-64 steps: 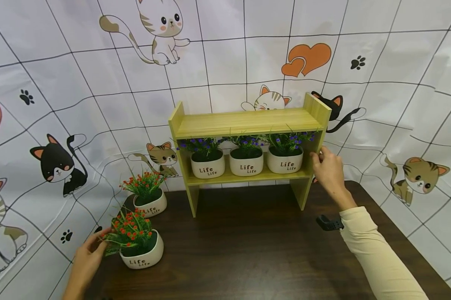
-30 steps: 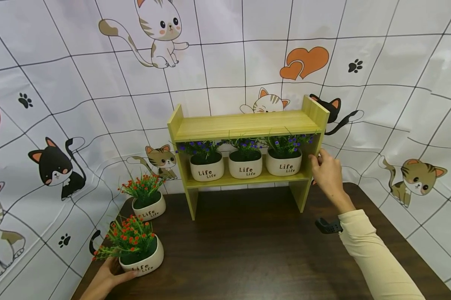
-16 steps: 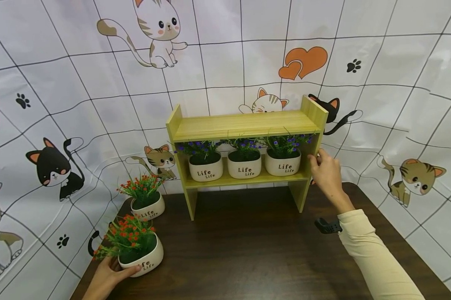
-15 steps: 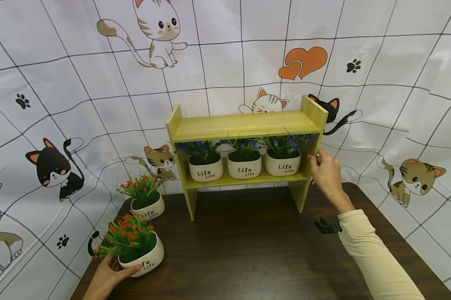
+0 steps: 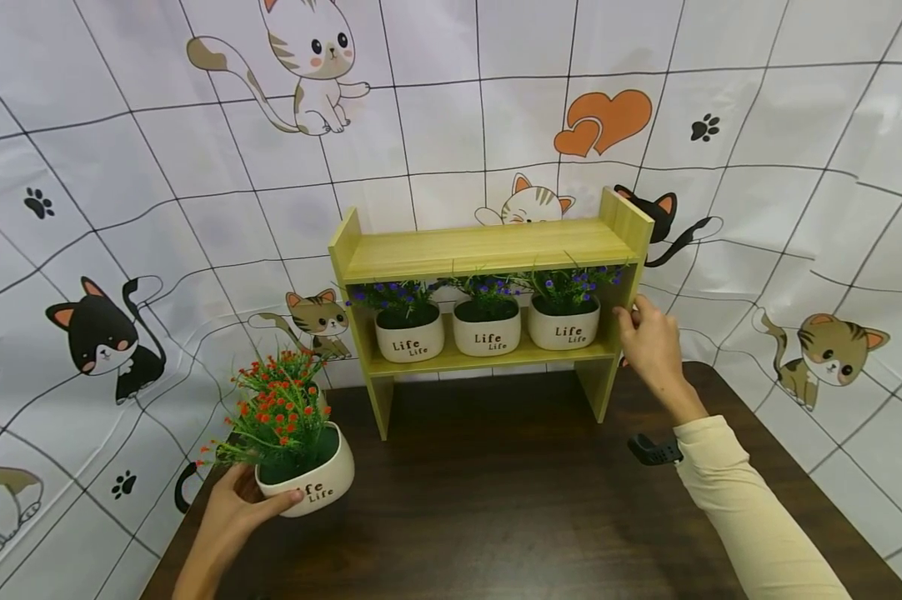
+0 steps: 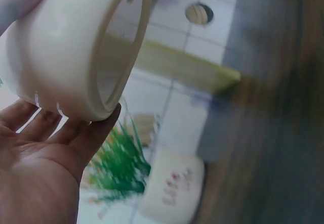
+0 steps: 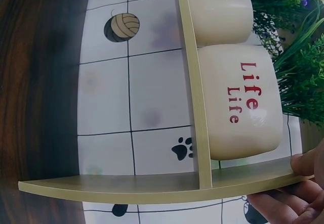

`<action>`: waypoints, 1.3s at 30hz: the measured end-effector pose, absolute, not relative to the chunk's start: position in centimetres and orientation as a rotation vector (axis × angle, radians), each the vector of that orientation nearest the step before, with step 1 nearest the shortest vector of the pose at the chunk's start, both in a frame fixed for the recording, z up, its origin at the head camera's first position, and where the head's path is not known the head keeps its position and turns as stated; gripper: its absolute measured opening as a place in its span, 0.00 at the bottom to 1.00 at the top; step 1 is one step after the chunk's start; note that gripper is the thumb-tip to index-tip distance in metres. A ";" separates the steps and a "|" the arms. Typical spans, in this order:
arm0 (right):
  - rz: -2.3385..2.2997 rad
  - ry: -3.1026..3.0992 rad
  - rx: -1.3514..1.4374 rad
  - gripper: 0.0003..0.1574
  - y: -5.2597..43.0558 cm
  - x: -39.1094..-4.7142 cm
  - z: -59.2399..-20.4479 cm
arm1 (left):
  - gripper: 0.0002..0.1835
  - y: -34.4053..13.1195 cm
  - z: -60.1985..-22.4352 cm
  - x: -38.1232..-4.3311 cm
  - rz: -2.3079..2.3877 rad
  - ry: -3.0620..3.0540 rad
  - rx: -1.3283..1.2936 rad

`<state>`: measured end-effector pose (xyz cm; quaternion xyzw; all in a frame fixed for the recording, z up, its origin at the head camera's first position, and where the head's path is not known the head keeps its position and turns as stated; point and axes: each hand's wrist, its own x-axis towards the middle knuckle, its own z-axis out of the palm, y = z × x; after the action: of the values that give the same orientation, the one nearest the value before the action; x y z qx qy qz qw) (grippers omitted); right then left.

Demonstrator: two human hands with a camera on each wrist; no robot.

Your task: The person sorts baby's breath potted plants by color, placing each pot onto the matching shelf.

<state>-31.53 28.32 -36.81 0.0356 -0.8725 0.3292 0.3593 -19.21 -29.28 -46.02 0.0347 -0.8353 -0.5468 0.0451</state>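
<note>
On the bench [image 5: 481, 508], the shelf [image 5: 488, 248] could shift if the right hand [image 5: 652, 346], fingers pinched on its side panel [image 7: 126, 184], pulled. The red-flowered pot [image 5: 336, 479], tilted above the bench's left side, could slip or knock the rear pot [image 6: 174, 188] because the left hand [image 5: 233, 510], thumb in front, fingers curled behind, grips one end only.

The pot [image 5: 322, 477] looks glossy, the shelf [image 5: 488, 250] wood-grained.

Front pot [image 5: 325, 477] left of shelf [image 5: 488, 248]
</note>
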 end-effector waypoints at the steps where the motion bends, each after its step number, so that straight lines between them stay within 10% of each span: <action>1: 0.852 -2.249 0.094 0.10 28.3 -31.5 -36.8 | 0.46 -28.8 -45.6 -19.3 -1.668 -2.536 0.073; 39: 0.841 -2.250 0.088 0.10 28.2 -31.4 -36.6 | 0.29 -14.0 -30.7 -26.8 -1.727 -2.212 -0.747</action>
<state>-31.42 28.16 -36.63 0.0342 -0.8730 0.3264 0.3607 -26.81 -13.98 -30.68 -0.2555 -0.7563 -0.5905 0.1182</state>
